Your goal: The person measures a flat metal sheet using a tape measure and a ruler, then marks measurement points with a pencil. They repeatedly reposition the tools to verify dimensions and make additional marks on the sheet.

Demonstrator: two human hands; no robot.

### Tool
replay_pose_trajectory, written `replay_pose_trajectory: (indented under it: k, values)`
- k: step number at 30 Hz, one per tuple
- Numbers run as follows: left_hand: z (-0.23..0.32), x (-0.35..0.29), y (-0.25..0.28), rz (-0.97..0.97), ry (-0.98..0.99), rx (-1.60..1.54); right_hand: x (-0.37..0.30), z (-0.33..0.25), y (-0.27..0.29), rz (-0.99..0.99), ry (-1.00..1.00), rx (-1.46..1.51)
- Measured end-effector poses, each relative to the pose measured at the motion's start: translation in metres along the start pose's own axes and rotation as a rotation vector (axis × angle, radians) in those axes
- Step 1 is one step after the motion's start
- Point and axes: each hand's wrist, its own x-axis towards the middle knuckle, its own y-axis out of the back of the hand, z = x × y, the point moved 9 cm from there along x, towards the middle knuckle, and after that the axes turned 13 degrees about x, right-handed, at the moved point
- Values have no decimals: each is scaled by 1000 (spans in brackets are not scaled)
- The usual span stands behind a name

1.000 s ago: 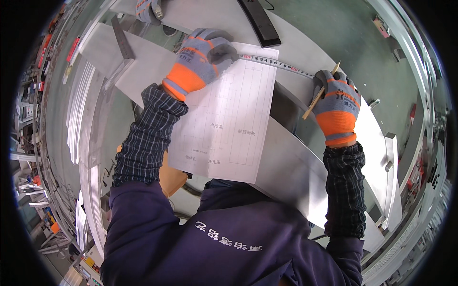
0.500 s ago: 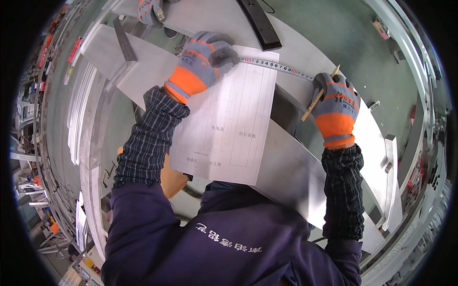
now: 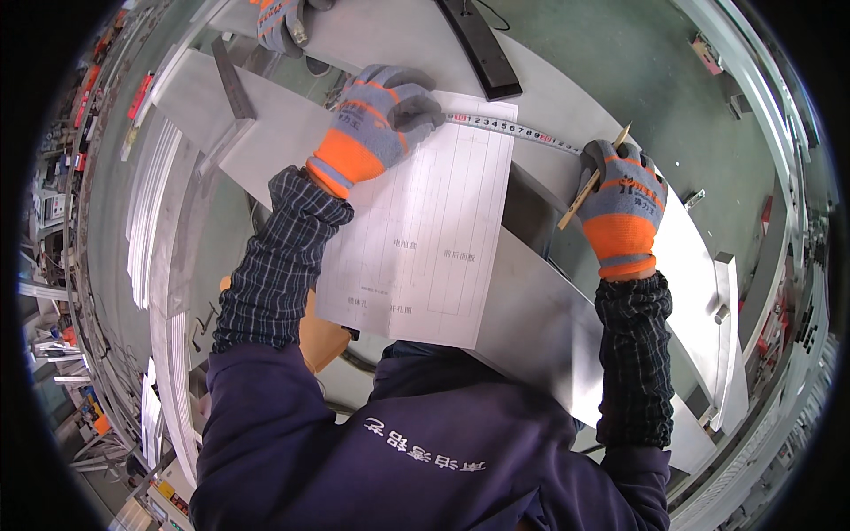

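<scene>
Head view: left hand [image 3: 381, 111] presses steel tape [image 3: 513, 130] flat; right hand [image 3: 620, 199] grips wooden pencil [image 3: 591, 180].

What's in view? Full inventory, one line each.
metal sheet: 1, grey, across the bench
paper drawing: 1, white, lying on the sheet
tape measure blade: 1, pale, stretched between the hands
pencil: 1, tan, in the right hand
black bar: 1, black, top centre
steel square: 1, dark grey, upper left
another person's gloved hand: 1, grey-orange, top edge
left hand: 1, grey-orange glove, on the tape end and paper
right hand: 1, grey-orange glove, at the tape's far end
</scene>
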Motion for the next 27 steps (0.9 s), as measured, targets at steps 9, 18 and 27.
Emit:
replay_pose_trajectory:
  k: [9,18,27]
  values:
    - [1,1,2,14,3,1,2,1,-3,-108,-80,-5]
    - [8,3,11,4,4,-57,1,5,-9,-100,-66,-34]
    - [11,4,15,23,-13,-67,3,0,-2,-119,-103,1]
